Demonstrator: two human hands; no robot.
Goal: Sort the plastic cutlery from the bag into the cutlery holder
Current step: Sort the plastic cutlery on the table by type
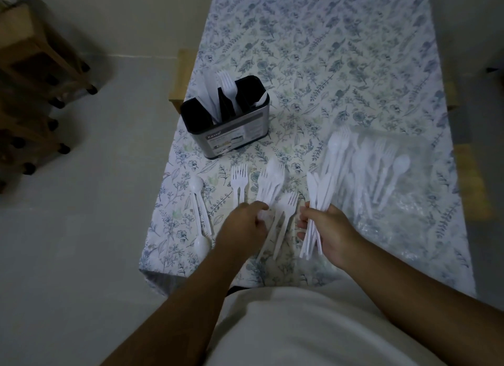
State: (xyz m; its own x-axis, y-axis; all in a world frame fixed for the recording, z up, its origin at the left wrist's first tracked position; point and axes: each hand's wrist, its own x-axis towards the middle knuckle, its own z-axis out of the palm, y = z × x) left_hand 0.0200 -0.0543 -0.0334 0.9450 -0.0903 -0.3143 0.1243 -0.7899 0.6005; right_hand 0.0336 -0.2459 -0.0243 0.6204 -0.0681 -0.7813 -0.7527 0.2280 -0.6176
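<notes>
Sorting underway: right hand (328, 230) gripped bundle of knives (320, 191); left hand (246, 223) closed on mixed pile (270, 185) on tablecloth (354, 65). Cutlery holder (225, 117) stood beyond, partly filled; bag (395, 174) at right held more. Next likely: carry knives to holder compartment.

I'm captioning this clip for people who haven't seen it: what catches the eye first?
White plastic cutlery lies across the floral tablecloth, much of it on a clear bag at right. The right hand grips a bundle of knives; the left hand reaches into loose forks. The black holder stands behind.
</notes>
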